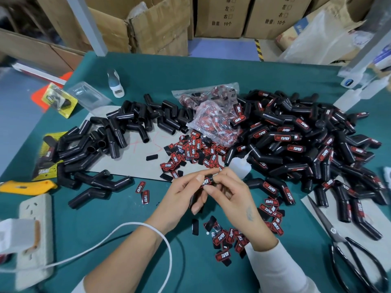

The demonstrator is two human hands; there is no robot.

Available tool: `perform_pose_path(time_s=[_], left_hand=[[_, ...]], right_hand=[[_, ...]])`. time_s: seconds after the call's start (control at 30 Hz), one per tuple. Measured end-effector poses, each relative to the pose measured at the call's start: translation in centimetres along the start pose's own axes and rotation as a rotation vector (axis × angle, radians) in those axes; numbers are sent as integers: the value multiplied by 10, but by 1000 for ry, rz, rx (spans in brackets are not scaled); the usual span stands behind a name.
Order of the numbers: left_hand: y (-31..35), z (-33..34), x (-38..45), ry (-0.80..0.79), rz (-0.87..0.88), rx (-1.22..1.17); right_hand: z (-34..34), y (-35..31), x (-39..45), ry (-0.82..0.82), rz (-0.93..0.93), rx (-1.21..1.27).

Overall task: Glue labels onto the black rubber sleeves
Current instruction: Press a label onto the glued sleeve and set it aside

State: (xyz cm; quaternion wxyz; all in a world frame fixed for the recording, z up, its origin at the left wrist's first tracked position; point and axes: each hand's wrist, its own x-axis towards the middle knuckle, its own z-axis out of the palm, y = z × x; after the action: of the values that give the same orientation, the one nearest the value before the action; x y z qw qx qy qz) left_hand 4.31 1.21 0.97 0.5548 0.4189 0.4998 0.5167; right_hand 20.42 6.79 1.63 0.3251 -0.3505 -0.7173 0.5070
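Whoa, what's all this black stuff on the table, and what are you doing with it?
A person is sticking labels onto black rubber sleeves. The left hand and right hand together hold one sleeve, pressing a red "TAPER" label onto it. Unlabelled sleeves are heaped on the left, labelled ones on the right. Loose labels and a small glue bottle lie between, on the green table.

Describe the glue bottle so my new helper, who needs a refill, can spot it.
On the green table, find the big pile of labelled sleeves on the right. At its near-left edge, just beyond the right hand, lies the glue bottle: translucent white with a thin nozzle, among all-black parts.
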Motion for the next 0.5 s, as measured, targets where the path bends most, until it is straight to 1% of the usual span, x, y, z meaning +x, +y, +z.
perform_pose_path(time_s=[0.1, 0.23, 0.5], left_hand=[[0, 3, -1, -8, -3, 11], [0, 4, -1, 1, -10, 49], [-3, 1, 0, -7, 65, 184]], right_hand=[[1, 4, -1, 34, -3, -5], [0, 7, -2, 30, 13, 37], [0, 7, -1, 24, 34, 93]])
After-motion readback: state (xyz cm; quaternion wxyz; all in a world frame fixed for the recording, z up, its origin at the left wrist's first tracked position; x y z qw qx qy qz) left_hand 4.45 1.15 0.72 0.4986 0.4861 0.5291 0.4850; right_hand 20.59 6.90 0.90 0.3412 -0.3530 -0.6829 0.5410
